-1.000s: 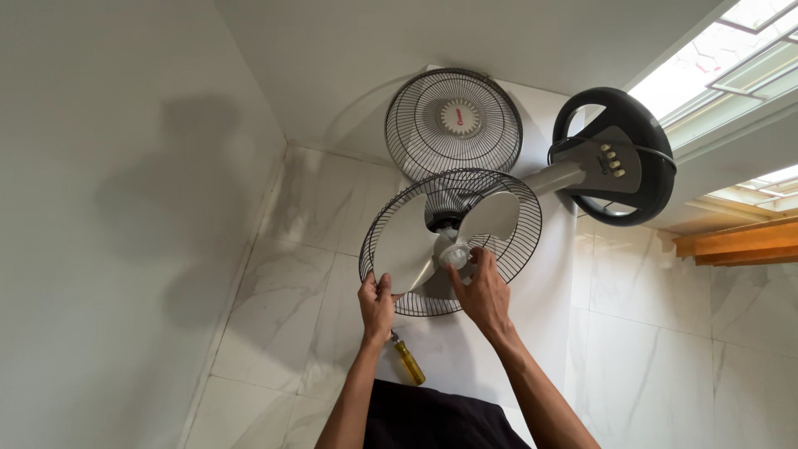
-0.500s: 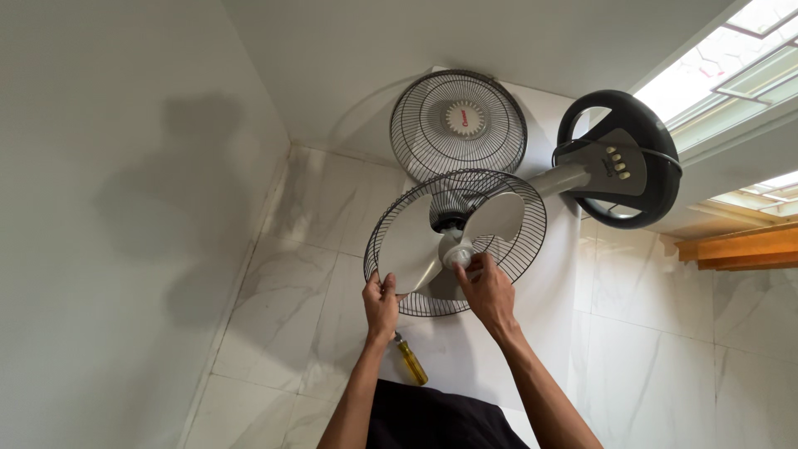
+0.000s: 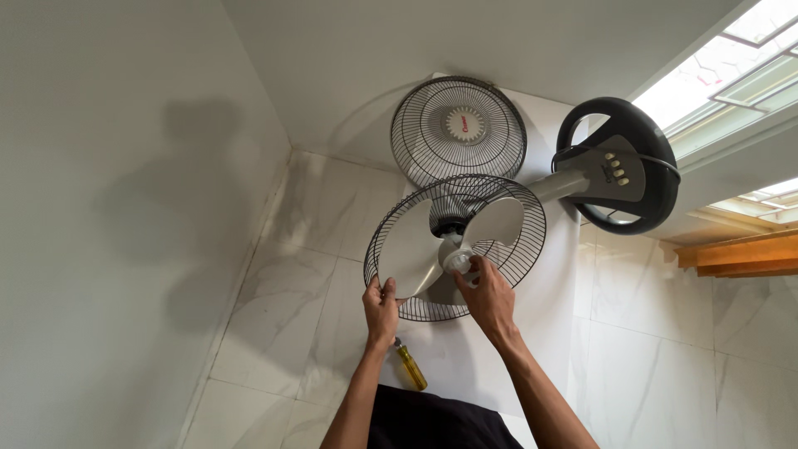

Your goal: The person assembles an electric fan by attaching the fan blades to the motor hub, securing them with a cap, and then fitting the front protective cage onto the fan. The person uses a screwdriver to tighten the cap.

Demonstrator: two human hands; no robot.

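A stand fan lies on its side on a white sheet (image 3: 544, 287) over the tiled floor. Its rear wire guard (image 3: 519, 249) surrounds grey blades (image 3: 411, 249). My left hand (image 3: 381, 312) grips one blade at the guard's lower rim. At the hub, my right hand (image 3: 489, 295) pinches the pale round blade cap (image 3: 457, 262). The detached front guard (image 3: 458, 129) with a round centre badge leans against the wall behind.
The fan's round black base (image 3: 636, 166) with its grey button panel stands on edge at the right. A yellow-handled screwdriver (image 3: 410, 366) lies on the sheet near my left wrist. White walls close in on the left and back. A wooden ledge (image 3: 736, 254) is at right.
The view has shifted slightly. My right hand's fingers have turned a little around the hub cap; my left hand keeps its hold on the blade.
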